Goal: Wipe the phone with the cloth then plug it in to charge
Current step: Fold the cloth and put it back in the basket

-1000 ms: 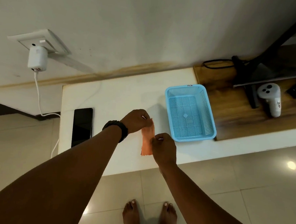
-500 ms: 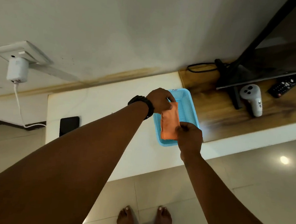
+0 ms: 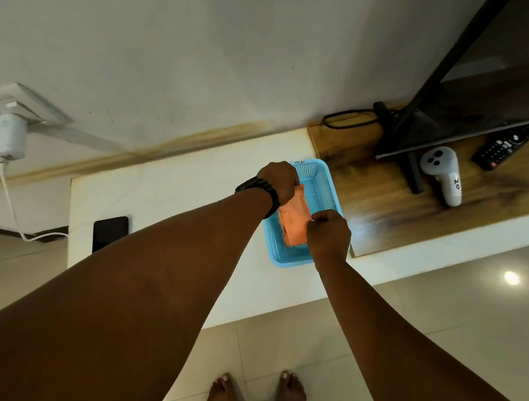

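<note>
The folded orange cloth (image 3: pixel 293 223) is held over the inside of the blue plastic basket (image 3: pixel 324 185). My left hand (image 3: pixel 279 180) pinches its far end and my right hand (image 3: pixel 329 233) pinches its near end. The black phone (image 3: pixel 110 232) lies flat on the white counter (image 3: pixel 176 191) to the left, its lower part hidden behind my left forearm. A white charger (image 3: pixel 6 136) sits in the wall socket at far left, and its white cable (image 3: pixel 12 211) hangs down toward the counter's left end.
Right of the basket is a wooden surface (image 3: pixel 382 205) with a TV on a black stand (image 3: pixel 415 129), a white controller (image 3: pixel 443 175) and a black remote (image 3: pixel 508 147). My bare feet (image 3: pixel 257 397) stand on the tiled floor below the counter.
Both hands carried the cloth from the white counter rightward to over the blue basket, and have lowered it a little further into it since half a second ago.
</note>
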Tool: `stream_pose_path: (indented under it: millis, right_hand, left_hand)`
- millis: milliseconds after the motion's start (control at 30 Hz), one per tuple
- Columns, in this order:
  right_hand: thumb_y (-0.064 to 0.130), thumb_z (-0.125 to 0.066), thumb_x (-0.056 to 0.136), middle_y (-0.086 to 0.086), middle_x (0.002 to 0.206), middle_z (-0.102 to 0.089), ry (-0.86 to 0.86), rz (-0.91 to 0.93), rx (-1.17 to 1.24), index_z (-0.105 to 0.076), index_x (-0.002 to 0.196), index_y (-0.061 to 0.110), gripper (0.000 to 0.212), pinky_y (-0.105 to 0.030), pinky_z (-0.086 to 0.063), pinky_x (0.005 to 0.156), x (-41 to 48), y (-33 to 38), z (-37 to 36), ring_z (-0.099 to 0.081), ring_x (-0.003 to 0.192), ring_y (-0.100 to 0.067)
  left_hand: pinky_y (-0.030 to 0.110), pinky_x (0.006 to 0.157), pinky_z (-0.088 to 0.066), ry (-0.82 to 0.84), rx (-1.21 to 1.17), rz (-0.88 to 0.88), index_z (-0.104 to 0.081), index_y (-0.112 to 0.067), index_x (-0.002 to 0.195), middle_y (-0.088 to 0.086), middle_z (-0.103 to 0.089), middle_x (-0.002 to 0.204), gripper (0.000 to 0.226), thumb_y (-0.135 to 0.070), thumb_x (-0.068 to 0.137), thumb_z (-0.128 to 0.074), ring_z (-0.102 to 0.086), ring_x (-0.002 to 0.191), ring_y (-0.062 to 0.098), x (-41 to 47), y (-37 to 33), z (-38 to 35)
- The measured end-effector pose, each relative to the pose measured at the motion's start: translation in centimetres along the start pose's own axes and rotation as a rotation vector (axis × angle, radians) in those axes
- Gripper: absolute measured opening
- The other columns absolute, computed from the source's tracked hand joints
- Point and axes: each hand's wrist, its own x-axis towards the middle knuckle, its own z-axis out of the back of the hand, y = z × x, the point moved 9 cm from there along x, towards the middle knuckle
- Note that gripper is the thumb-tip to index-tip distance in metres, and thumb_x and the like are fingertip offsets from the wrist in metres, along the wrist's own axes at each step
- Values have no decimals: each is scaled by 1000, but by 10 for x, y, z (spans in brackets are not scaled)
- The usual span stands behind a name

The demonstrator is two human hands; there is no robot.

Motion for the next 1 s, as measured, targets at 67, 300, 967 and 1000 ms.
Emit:
stream_pose_path:
  millis: [67, 300, 967, 1000]
  right_hand:
    - [5, -54, 85, -4, 101, -69, -4, 1, -23, -67, 98, 11, 19, -21, -41, 72, 1, 0, -2, -64, 97, -23]
    - [18, -52, 94, -11, 109, -70, 43, 138, -280, -66, 109, 6, 24, -33, -54, 87, 5, 10, -12, -66, 101, -27]
    - [22, -62, 89, -10, 115, -55, -63, 501, -561, -64, 112, 13, 25, -39, -57, 80, -17, 44, 6, -57, 102, -26]
    - [20, -63, 88, -10, 111, -57, -140, 523, -517, -64, 113, 13, 26, -37, -55, 78, -13, 48, 21, -57, 100, -26]
  left_hand:
    - [34, 92, -51, 2, 8, 3, -72, -16, 116, 7, -68, 123, 28, -17, 96, -53, -62, 113, 28, 3, -1, -2]
    - [31, 73, -49, 21, 40, 33, -70, -11, 110, 7, -71, 113, 25, -18, 98, -50, -66, 99, 24, 10, 0, -24]
    - [30, 84, -46, -468, -362, 117, -60, -18, 118, 8, -58, 117, 27, -17, 91, -57, -60, 103, 25, -55, 26, 22]
    - [28, 80, -44, -494, -461, 210, -55, -17, 123, 9, -55, 119, 31, -19, 91, -57, -60, 102, 24, -66, 41, 16]
